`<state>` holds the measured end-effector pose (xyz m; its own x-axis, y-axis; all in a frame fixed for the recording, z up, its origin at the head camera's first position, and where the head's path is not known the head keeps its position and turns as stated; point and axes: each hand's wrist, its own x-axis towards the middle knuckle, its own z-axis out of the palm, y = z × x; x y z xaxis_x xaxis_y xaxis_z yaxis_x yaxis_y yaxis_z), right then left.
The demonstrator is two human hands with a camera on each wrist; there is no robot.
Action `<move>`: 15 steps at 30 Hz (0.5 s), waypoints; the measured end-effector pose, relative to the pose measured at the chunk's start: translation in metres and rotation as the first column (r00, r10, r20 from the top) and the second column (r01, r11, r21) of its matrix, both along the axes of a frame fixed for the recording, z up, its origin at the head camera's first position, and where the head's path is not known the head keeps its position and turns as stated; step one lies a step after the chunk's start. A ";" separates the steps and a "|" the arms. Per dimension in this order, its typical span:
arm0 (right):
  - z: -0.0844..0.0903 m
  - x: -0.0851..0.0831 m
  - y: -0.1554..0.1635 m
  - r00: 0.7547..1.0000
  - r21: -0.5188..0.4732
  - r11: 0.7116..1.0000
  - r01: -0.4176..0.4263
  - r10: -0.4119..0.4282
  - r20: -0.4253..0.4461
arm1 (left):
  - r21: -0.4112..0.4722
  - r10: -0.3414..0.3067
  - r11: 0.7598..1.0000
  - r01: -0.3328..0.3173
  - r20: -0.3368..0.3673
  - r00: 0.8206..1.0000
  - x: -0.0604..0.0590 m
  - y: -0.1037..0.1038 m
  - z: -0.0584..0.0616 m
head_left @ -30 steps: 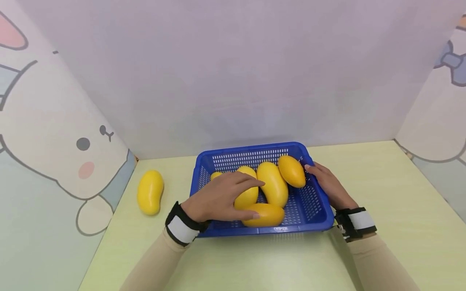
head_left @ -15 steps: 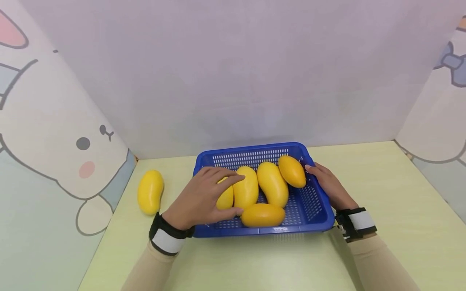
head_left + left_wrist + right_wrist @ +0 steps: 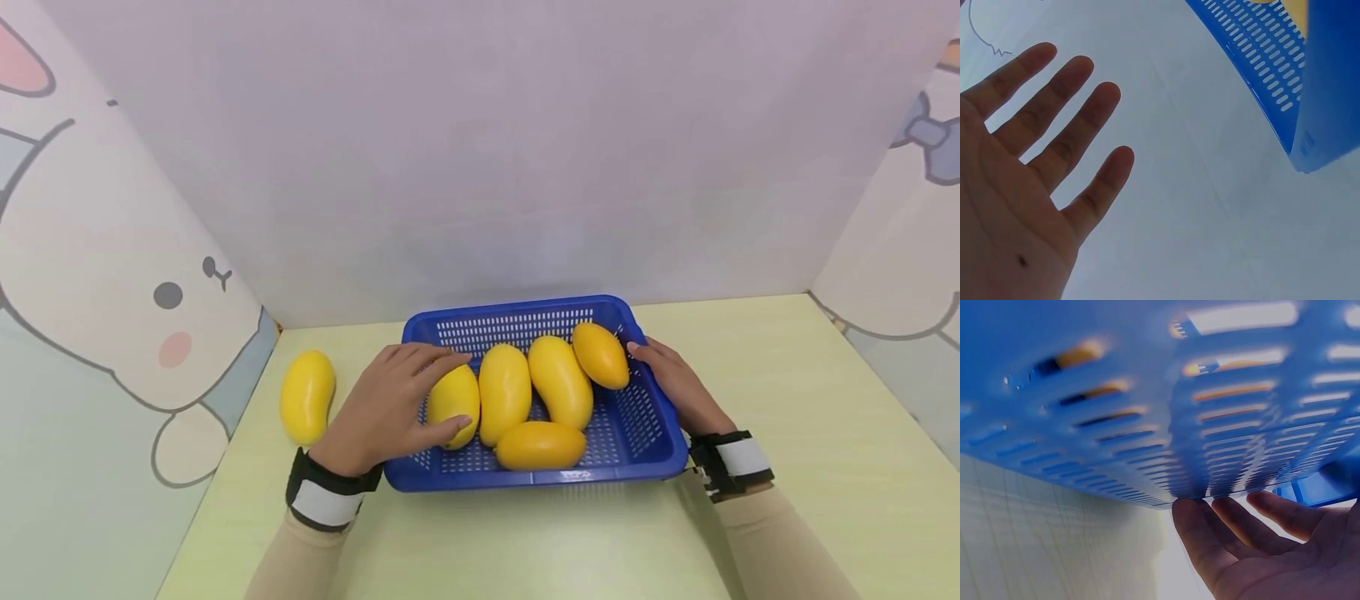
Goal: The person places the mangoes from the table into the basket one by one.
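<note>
Both forearms reach forward; left hand [image 3: 390, 408] fingers spread straight, right hand [image 3: 675, 383] fingers extended, relaxed.

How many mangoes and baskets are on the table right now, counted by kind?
Yellow mangoes: 6, five in the basket and one on the table to its left
Blue basket: 1
Total: 7 things
</note>
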<state>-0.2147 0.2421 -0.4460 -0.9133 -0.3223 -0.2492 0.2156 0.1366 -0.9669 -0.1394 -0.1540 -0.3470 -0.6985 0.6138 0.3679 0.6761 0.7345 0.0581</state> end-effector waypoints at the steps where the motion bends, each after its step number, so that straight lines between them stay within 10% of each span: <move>1: 0.000 0.000 0.000 1.000 0.002 1.000 0.001 -0.001 0.000 | 0.001 0.005 1.000 -0.005 0.002 1.000 0.001 -0.001 0.000; 15: 0.000 0.001 -0.001 1.000 0.016 1.000 0.008 -0.008 -0.002 | 0.042 0.078 0.996 -0.078 0.000 0.997 0.011 -0.022 -0.006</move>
<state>-0.2138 0.2413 -0.4455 -0.9164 -0.3112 -0.2518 0.2144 0.1499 -0.9652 -0.1284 -0.1757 -0.3529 -0.7433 0.5411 0.3933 0.6168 0.7820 0.0896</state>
